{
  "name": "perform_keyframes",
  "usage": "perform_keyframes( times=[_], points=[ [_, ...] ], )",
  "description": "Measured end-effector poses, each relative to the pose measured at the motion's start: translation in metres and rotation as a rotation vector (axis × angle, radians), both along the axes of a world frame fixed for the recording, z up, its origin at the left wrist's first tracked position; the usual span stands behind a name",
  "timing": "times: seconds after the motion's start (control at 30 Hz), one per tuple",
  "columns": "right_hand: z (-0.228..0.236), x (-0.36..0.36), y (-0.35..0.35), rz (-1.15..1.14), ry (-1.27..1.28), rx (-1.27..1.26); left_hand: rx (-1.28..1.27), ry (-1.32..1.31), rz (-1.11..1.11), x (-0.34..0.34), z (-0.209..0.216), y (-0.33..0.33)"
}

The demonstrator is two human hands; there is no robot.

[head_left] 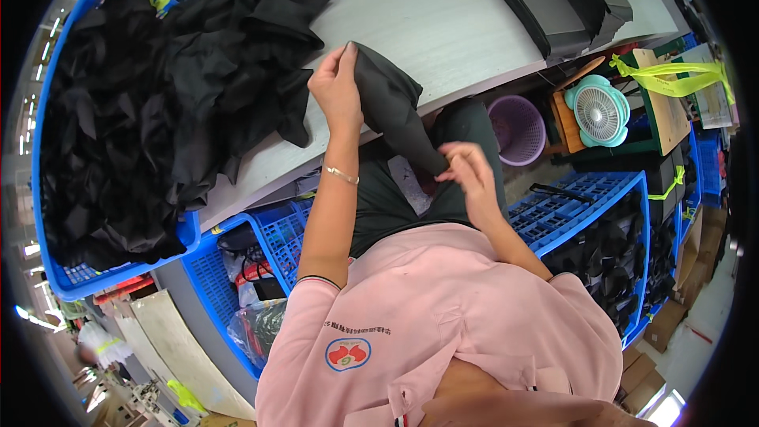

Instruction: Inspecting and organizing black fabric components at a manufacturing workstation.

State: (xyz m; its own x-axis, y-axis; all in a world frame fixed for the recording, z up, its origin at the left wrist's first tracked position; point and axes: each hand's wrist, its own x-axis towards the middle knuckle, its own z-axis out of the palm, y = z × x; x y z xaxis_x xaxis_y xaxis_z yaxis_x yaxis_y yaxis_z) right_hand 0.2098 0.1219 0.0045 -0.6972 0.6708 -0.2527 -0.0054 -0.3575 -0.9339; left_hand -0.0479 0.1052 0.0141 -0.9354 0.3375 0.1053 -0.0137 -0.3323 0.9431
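A piece of black fabric [389, 103] stretches between my two hands over the table's front edge and my lap. My left hand [337, 87] pinches its upper corner between thumb and fingers. Lower down and to the right, my right hand [468, 174] has its fingers curled at the fabric's other end, partly hiding it. To the left of my left hand, a loose heap of black fabric pieces [245, 55] covers the table and hangs over its edge.
The white table [419, 0] carries stacked black and grey panels [545, 0] at the far right. A blue crate [47, 190] full of black cloth stands left. Right are a purple basket [518, 130], a turquoise fan [599, 111] and another blue crate [585, 198]. One more blue crate [209, 269] holds bags.
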Motion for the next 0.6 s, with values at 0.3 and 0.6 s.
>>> perform_keyframes(
  times=[0.3,0.6],
  points=[
    [0.022,-0.061,0.056,-0.37,-0.223,1.019,-0.191,0.407,-0.3,0.108,0.041,-0.028],
    [0.017,-0.03,0.038,0.185,0.284,-0.381,-0.088,-0.021,-0.141,0.067,0.016,-0.044]
  ],
)
